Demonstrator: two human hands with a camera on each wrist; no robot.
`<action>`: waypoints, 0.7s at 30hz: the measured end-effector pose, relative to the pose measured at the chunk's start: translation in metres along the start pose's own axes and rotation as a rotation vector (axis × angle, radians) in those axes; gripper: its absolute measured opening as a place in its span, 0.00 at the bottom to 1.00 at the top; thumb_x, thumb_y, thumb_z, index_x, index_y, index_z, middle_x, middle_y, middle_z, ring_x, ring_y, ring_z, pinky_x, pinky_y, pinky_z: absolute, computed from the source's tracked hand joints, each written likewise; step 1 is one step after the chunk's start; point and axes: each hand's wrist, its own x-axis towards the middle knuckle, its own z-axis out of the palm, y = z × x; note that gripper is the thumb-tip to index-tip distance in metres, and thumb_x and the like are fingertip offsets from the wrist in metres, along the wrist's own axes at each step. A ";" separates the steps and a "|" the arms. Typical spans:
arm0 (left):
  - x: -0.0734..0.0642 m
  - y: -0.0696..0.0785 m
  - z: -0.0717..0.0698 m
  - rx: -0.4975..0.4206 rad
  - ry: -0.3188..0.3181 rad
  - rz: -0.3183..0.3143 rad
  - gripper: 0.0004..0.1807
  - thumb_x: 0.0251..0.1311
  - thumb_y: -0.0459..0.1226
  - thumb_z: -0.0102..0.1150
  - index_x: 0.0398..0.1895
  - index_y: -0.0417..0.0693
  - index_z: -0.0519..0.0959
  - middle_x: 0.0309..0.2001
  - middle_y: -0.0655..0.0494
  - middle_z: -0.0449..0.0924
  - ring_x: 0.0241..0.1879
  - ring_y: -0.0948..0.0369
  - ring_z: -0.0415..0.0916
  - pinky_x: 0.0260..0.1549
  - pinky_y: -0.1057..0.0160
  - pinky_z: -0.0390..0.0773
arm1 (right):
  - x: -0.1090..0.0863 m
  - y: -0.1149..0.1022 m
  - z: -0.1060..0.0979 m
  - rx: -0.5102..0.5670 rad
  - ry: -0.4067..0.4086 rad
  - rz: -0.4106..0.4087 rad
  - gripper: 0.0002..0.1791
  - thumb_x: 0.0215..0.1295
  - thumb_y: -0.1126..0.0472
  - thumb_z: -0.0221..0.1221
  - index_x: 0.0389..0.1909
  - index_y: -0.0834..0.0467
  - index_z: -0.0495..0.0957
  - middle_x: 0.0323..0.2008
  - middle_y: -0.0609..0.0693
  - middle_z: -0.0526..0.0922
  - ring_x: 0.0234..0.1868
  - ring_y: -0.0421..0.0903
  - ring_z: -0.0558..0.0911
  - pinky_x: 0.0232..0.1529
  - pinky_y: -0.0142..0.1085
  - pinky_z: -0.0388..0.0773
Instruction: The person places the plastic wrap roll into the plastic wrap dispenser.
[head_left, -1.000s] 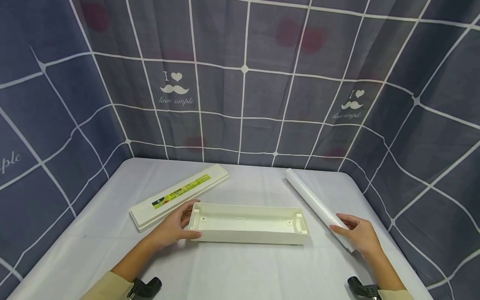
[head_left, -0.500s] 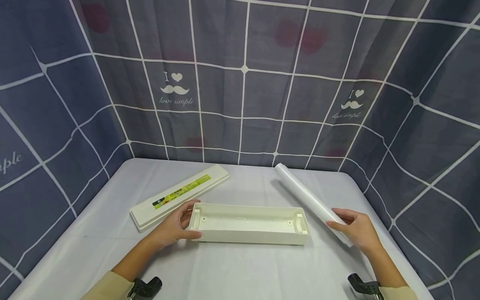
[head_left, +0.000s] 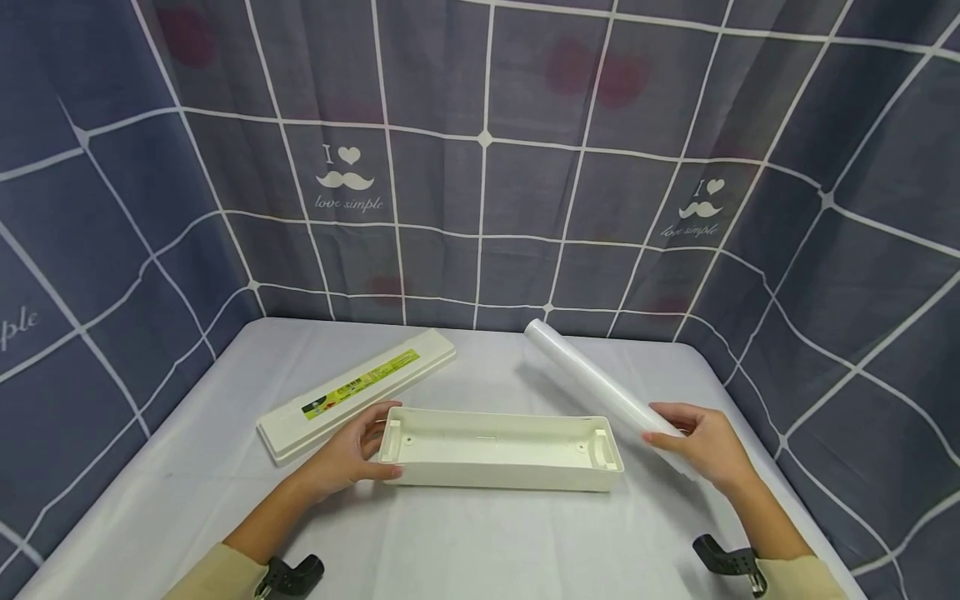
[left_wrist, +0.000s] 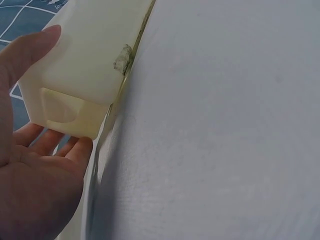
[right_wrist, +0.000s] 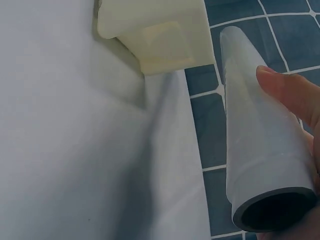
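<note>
In the head view an open cream plastic box (head_left: 501, 475), long and narrow, rests on the white table with its hollow facing up. My left hand (head_left: 351, 450) grips its left end, thumb on the front wall and fingers round the far side; the left wrist view shows that thumb on the box wall (left_wrist: 85, 55) and the fingertips at its end. My right hand (head_left: 705, 446) holds a roll of plastic wrap (head_left: 588, 375) near its near end, tilted with its far end raised off the table. The roll's hollow core (right_wrist: 275, 212) shows in the right wrist view.
A cream lid (head_left: 427, 346) with a green and yellow label (head_left: 360, 383) lies slantwise behind my left hand. White cloth covers the table (head_left: 480, 542). A dark checked curtain (head_left: 435, 175) hangs round the back and both sides.
My right hand has lifted the roll of plastic wrap and moved it left, toward the box, its far end rising and swinging left. The left hand and the box have stayed in place.
</note>
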 end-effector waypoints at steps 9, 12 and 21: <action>-0.001 0.001 0.000 0.013 -0.003 0.013 0.57 0.48 0.24 0.76 0.79 0.36 0.50 0.72 0.31 0.58 0.72 0.36 0.62 0.59 0.69 0.79 | 0.003 -0.015 -0.003 0.082 -0.057 -0.073 0.34 0.50 0.54 0.79 0.58 0.62 0.83 0.54 0.61 0.86 0.41 0.30 0.83 0.37 0.28 0.83; -0.001 0.001 0.000 0.015 -0.006 0.018 0.57 0.48 0.24 0.76 0.79 0.36 0.50 0.72 0.31 0.58 0.71 0.36 0.62 0.59 0.69 0.79 | 0.004 -0.019 -0.004 0.118 -0.091 -0.097 0.34 0.51 0.55 0.79 0.59 0.62 0.83 0.54 0.61 0.86 0.42 0.31 0.83 0.38 0.29 0.84; -0.001 0.000 0.000 0.019 -0.010 0.017 0.57 0.48 0.24 0.77 0.79 0.36 0.51 0.72 0.31 0.58 0.70 0.37 0.63 0.58 0.70 0.79 | 0.008 -0.027 -0.002 0.192 -0.156 -0.155 0.34 0.51 0.58 0.79 0.60 0.64 0.81 0.55 0.64 0.86 0.43 0.34 0.85 0.39 0.31 0.86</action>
